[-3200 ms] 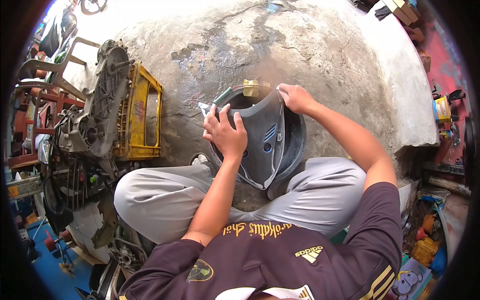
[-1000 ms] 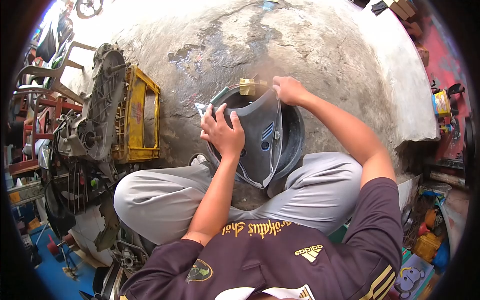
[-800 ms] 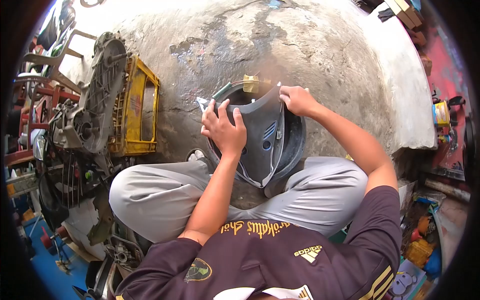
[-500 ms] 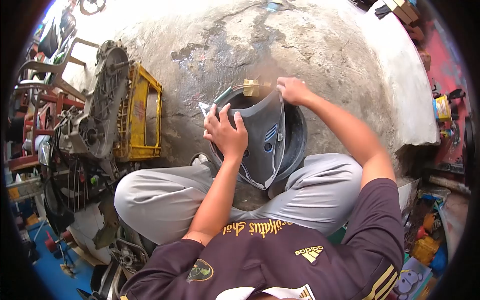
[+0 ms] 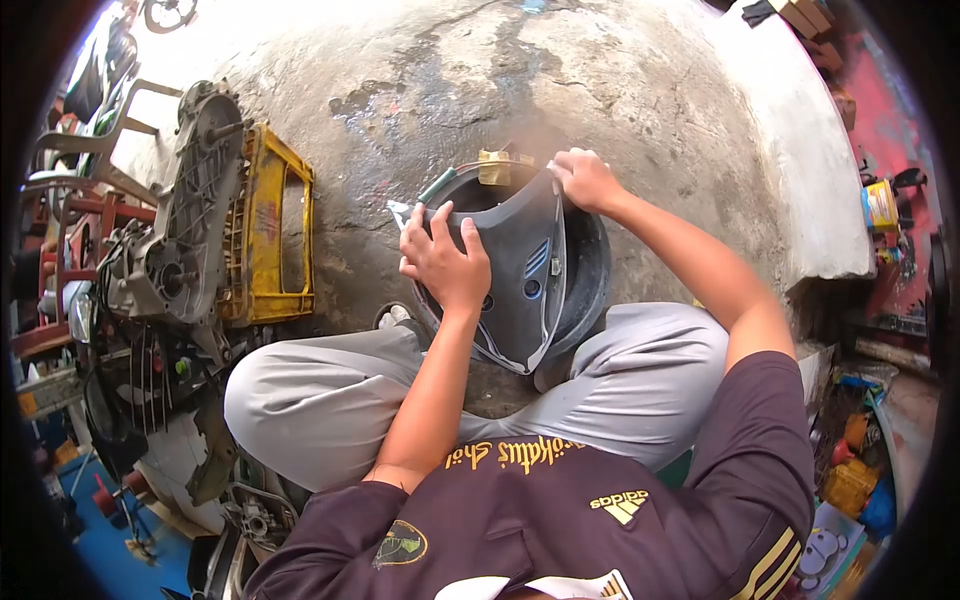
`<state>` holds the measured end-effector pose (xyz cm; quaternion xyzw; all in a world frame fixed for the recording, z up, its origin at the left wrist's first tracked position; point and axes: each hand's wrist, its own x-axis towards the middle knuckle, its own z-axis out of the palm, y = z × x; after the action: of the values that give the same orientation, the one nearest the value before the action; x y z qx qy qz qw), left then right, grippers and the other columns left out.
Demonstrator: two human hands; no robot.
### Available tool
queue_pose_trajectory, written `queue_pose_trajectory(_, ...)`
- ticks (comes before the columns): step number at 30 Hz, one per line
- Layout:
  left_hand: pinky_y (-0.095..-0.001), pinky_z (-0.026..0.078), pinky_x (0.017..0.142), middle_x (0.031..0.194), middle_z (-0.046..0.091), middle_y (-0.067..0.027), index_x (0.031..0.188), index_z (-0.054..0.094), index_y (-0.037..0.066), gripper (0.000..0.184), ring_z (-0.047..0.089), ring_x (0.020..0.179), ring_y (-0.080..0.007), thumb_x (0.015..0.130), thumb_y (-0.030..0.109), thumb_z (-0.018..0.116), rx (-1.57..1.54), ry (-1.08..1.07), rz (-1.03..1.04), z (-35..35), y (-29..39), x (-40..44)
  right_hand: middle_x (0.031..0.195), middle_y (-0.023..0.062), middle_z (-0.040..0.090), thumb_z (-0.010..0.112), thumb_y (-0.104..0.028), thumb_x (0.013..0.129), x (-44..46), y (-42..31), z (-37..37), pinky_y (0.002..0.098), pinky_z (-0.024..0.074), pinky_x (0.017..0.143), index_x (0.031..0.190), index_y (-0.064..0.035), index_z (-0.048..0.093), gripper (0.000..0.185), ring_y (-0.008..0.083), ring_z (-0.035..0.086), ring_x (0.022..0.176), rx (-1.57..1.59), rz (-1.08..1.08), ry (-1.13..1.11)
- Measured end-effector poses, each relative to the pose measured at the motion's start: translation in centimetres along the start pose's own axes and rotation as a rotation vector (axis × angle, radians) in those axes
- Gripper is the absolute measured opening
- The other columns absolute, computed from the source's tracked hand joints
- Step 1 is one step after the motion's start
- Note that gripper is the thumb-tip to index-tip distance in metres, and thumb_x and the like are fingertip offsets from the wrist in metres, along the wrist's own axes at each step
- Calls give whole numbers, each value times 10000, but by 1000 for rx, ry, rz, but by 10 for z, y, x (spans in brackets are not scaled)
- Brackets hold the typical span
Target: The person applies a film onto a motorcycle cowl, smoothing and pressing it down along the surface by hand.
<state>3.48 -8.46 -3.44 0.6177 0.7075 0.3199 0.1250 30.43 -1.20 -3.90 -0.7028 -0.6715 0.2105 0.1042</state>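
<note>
A dark grey, roughly triangular plastic panel (image 5: 520, 250), like a motorcycle fairing piece, lies tilted over a black round tub (image 5: 597, 270) between my knees. It has pale edges, blue stripes and small round holes. My left hand (image 5: 447, 262) rests on the panel's upper left part with its fingers spread. At the upper right corner, my right hand (image 5: 588, 182) is closed, thumb and fingers pinching the panel's edge. Just beyond the panel, a yellowish block (image 5: 494, 168) sits at the tub's far rim, beside a green stick-like piece (image 5: 437, 186).
A yellow crate (image 5: 280, 230) stands on the left, with a metal engine casing (image 5: 195, 200) against it. Wet patches mark the concrete floor (image 5: 640, 110) ahead. A white ledge (image 5: 820, 200) runs along the right. Assorted containers and parts (image 5: 850, 480) crowd the lower right.
The whole view has shifted slightly. Both hands keep nearly the same places on the panel, and the panel stays tilted over the tub.
</note>
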Motion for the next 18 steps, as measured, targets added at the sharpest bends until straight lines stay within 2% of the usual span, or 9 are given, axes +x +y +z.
queue_pose_trajectory(1, -583, 256, 1141, 1543, 504, -108, 1338, 679, 207, 395, 386, 1459, -347, 979, 370, 644, -5, -9, 2, 0, 0, 0, 1127, 134, 686, 562, -358, 1028, -13, -2, -3, 584, 453, 984, 1100, -172, 739, 267, 382, 602, 1179, -3, 10, 0)
queue_pose_trajectory(4, -592, 251, 1133, 1542, 489, -128, 1334, 667, 196, 415, 368, 1457, -359, 956, 369, 664, 11, 2, 19, 1, -2, 0, 1016, 90, 593, 600, -304, 1017, -41, -2, -2, 513, 442, 895, 1069, -175, 737, 195, 304, 568, 1054, -117, -200, 39)
queue_pose_trajectory(8, -587, 242, 1137, 1545, 484, -131, 1339, 666, 193, 421, 361, 1462, -358, 958, 372, 664, 3, -6, 2, 2, -3, 2, 1063, 108, 605, 586, -322, 1027, -29, 7, 7, 527, 450, 915, 1061, -166, 715, 206, 333, 573, 1086, -104, -235, 78)
queue_pose_trajectory(10, -585, 243, 1137, 1544, 485, -131, 1337, 667, 192, 419, 362, 1461, -359, 958, 372, 663, 10, 0, 5, 2, -4, 0, 1085, 128, 607, 571, -332, 1036, -10, 14, 15, 535, 455, 934, 1057, -158, 692, 212, 370, 571, 1099, -96, -78, 149)
queue_pose_trajectory(13, -583, 244, 1137, 1540, 488, -130, 1332, 669, 192, 414, 367, 1457, -361, 958, 370, 662, 6, -1, 19, 2, -1, 2, 1097, 147, 609, 557, -346, 1044, -5, 17, 32, 535, 459, 956, 1063, -155, 675, 226, 401, 568, 1107, 5, 20, 163)
queue_pose_trajectory(15, -583, 245, 1137, 1538, 491, -129, 1330, 670, 192, 412, 371, 1454, -363, 958, 369, 661, -1, -13, 12, 2, -3, 1, 1076, 126, 608, 572, -323, 1038, -22, 13, 36, 520, 457, 928, 1061, -148, 672, 203, 382, 571, 1082, 57, 58, 180)
queue_pose_trajectory(17, -585, 247, 1136, 1532, 498, -129, 1328, 671, 193, 410, 376, 1450, -366, 957, 367, 657, 18, 7, 23, 2, -3, 1, 1053, 101, 605, 593, -294, 1028, -44, -6, 12, 511, 448, 893, 1054, -141, 672, 174, 354, 570, 1067, -23, -251, 140)
queue_pose_trajectory(18, -588, 248, 1136, 1528, 502, -129, 1327, 671, 193, 411, 377, 1448, -368, 955, 368, 655, 21, 15, 25, 2, -2, 1, 1036, 81, 600, 609, -272, 1019, -47, -9, 12, 507, 437, 867, 1054, -141, 678, 153, 332, 568, 1057, -40, -280, 140)
